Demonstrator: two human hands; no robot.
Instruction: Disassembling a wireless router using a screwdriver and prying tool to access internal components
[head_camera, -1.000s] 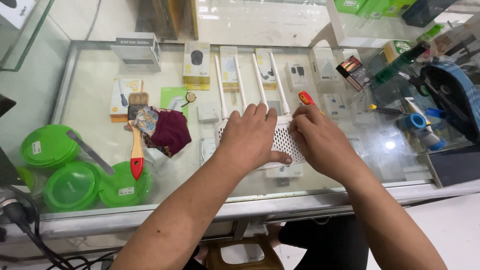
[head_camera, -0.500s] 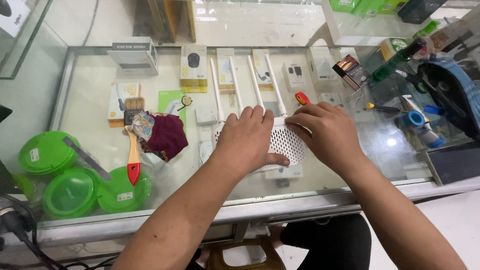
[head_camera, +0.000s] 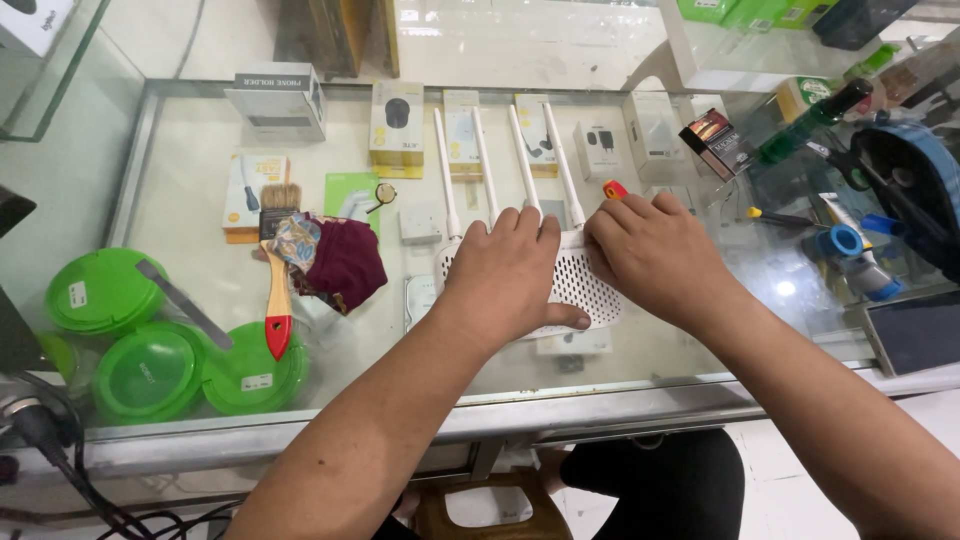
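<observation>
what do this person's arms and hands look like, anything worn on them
Both arms are bare from the bottom edge of the picture to the fingertips: no sleeves, gloves, watch or bracelet in view. The left hand and right hand show no rings on the fingers that can be seen. Nails are short and unpainted. No cables or markings on either arm.

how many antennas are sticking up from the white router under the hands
4. All rise from the router's far edge: two on the left above the left hand, two to the right between both hands. Their bases are hidden.
</observation>
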